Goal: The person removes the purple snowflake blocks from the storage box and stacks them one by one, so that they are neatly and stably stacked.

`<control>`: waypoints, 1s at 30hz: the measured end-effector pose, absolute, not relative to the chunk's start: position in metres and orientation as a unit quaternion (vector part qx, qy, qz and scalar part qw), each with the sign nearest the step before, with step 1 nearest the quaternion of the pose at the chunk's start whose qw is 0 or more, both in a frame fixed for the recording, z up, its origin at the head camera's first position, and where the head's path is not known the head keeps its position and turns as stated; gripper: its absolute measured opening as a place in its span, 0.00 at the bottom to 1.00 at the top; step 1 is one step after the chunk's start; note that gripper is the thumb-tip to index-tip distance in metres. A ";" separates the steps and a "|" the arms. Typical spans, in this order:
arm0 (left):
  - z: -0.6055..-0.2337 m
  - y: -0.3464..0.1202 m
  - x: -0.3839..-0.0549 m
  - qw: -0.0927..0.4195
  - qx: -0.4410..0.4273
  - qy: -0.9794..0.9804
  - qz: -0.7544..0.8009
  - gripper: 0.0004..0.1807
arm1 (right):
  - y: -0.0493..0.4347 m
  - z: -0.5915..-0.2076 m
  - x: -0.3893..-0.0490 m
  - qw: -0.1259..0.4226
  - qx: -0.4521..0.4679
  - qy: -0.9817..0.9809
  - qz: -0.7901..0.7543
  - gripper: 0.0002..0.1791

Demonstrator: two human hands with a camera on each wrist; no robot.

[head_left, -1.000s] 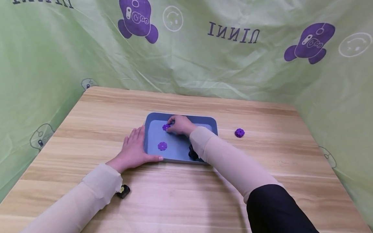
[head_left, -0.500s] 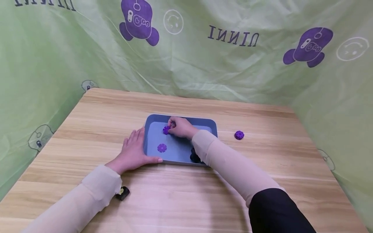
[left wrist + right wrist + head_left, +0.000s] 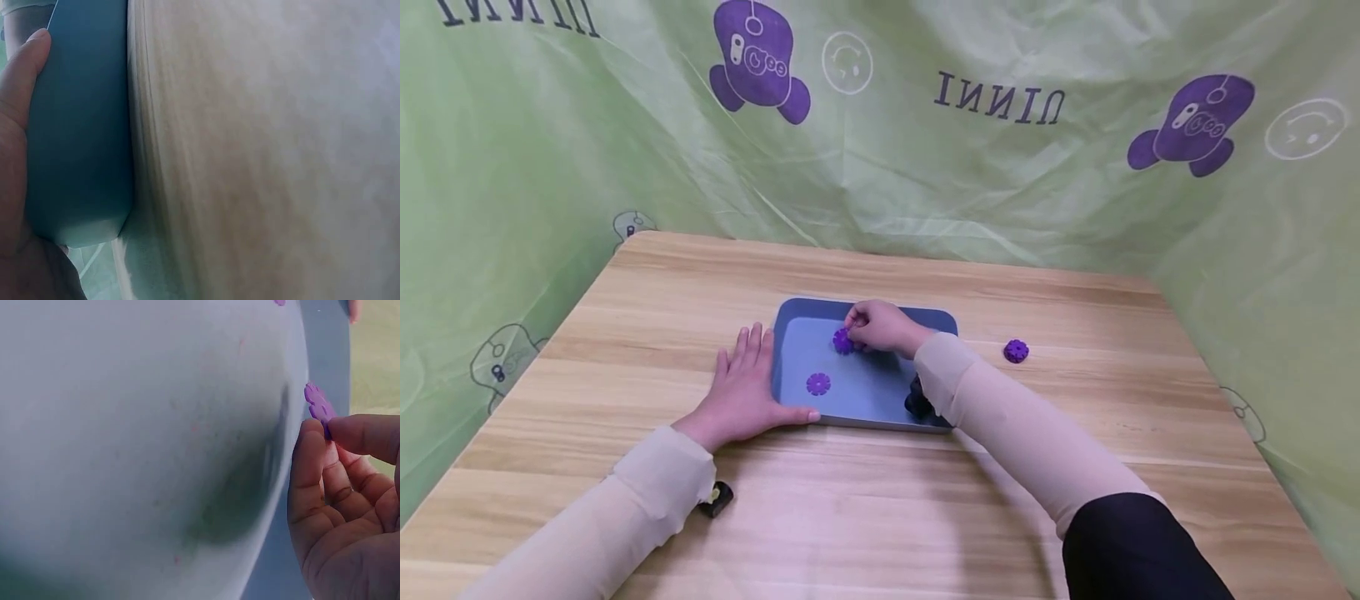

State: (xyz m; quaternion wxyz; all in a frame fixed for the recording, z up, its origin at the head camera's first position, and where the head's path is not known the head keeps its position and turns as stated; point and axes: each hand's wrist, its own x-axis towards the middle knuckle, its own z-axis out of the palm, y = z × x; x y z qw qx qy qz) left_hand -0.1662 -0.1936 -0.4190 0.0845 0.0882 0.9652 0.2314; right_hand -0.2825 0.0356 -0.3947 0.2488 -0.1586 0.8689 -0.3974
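Observation:
A blue rectangular tray (image 3: 865, 408) lies on the table. Over its far half my right hand (image 3: 886, 325) pinches a purple flower-shaped disc (image 3: 842, 341) between thumb and fingertips. In the right wrist view the pinched disc (image 3: 320, 403) is tilted and its edge sits in the pinch; whether it touches the tray is unclear. Another purple notched disc (image 3: 818, 383) lies flat in the tray's near left part. My left hand (image 3: 741, 387) rests at the tray's left end, fingers straight, thumb along the near rim. The left wrist view has that thumb (image 3: 22, 75) against the tray's outer wall.
Right of the tray, a small purple stack of similar discs (image 3: 1017, 351) stands on the wooden table (image 3: 1075, 400). Black wrist cameras show under the right sleeve (image 3: 917, 402) and by the left cuff (image 3: 718, 498). Green printed cloth (image 3: 880, 183) hangs behind the table.
My right hand has shifted slightly right with the pinched disc, away from the tray's left end. My left hand and the other disc stay where they were.

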 end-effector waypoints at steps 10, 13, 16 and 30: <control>-0.418 -0.192 -0.164 0.084 0.087 0.967 0.226 0.81 | 0.061 -0.381 -0.276 0.246 -0.133 0.867 -0.413 0.07; -0.417 -0.192 -0.164 0.088 0.086 0.966 0.227 0.81 | 0.075 -0.376 -0.277 0.238 -0.121 0.864 -0.426 0.06; -0.416 -0.193 -0.164 0.090 0.084 0.965 0.230 0.82 | 0.089 -0.373 -0.278 0.233 -0.117 0.855 -0.448 0.04; -0.418 -0.193 -0.162 0.089 0.083 0.963 0.239 0.82 | 0.127 -0.366 -0.284 0.221 -0.074 0.824 -0.516 0.08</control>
